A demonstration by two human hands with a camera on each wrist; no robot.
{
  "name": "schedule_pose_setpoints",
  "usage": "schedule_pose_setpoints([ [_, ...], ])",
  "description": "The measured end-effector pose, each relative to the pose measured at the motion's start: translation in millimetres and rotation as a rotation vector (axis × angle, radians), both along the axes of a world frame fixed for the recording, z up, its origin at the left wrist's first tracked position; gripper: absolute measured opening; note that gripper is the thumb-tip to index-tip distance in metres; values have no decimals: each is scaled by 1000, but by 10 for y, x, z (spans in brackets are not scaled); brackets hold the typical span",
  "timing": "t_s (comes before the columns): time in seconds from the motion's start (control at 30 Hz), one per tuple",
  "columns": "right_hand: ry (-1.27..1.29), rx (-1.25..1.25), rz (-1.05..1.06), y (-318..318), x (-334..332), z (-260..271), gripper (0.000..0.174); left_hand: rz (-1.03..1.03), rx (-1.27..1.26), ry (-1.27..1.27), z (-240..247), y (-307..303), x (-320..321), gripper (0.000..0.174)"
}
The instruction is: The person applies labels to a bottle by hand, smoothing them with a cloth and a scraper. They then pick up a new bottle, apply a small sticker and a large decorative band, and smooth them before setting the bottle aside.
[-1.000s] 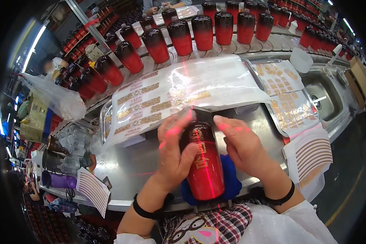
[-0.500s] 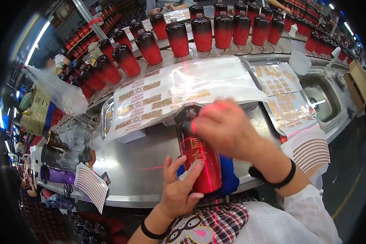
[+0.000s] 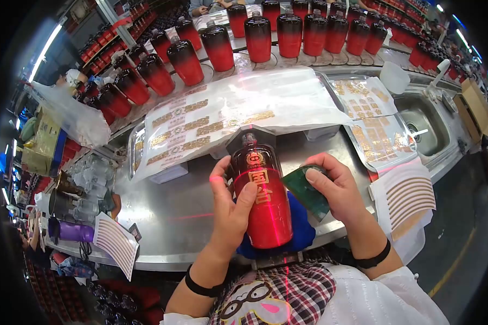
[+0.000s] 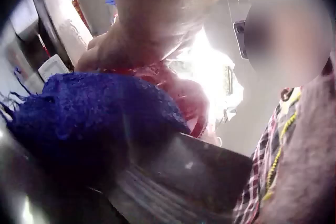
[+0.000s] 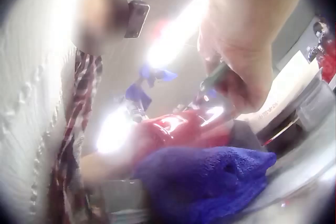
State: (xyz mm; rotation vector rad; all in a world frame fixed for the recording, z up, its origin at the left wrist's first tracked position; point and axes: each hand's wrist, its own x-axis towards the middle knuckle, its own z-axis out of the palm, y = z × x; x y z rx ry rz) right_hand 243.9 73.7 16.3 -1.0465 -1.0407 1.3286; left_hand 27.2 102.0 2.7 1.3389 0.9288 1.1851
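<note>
A glossy bottle (image 3: 271, 225), dark at the shoulder and red below, leans on a blue cloth (image 3: 303, 222) with its neck away from the person. Gold characters and a round gold emblem run down its front. My left hand (image 3: 225, 216) grips the bottle's left side, thumb laid across the front near the lettering. Just right of the bottle, my right hand (image 3: 341, 189) pinches a flat green scraper (image 3: 307, 194) between thumb and fingers. The right wrist view shows the bottle's red side (image 5: 178, 129) above the cloth (image 5: 205, 182); in the left wrist view the cloth (image 4: 94, 108) hides much of it.
A white sheet of gold decals (image 3: 222, 122) lies on a tray beyond the bottle. Smaller decal pieces (image 3: 374, 124) fill a tray at right, beside a sink (image 3: 417, 116). Striped sheets (image 3: 406, 200) hang at the right edge. Red-black bottles (image 3: 257, 38) line a conveyor behind.
The right hand has swept over the bottle's upper front and drawn back to the right, bringing the green scraper into clear view. My left hand has shifted up the bottle's side from its lower part.
</note>
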Motion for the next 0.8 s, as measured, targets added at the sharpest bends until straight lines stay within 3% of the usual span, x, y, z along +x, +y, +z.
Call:
schedule_pose_setpoints([
  [0.37,-108,20,-7,458,-64,96,24,-66,-9,-69,-28,40,-93,64],
  [0.8,-90,2,113,450,-43,227,20,-68,9,8,269,298,-138,40],
])
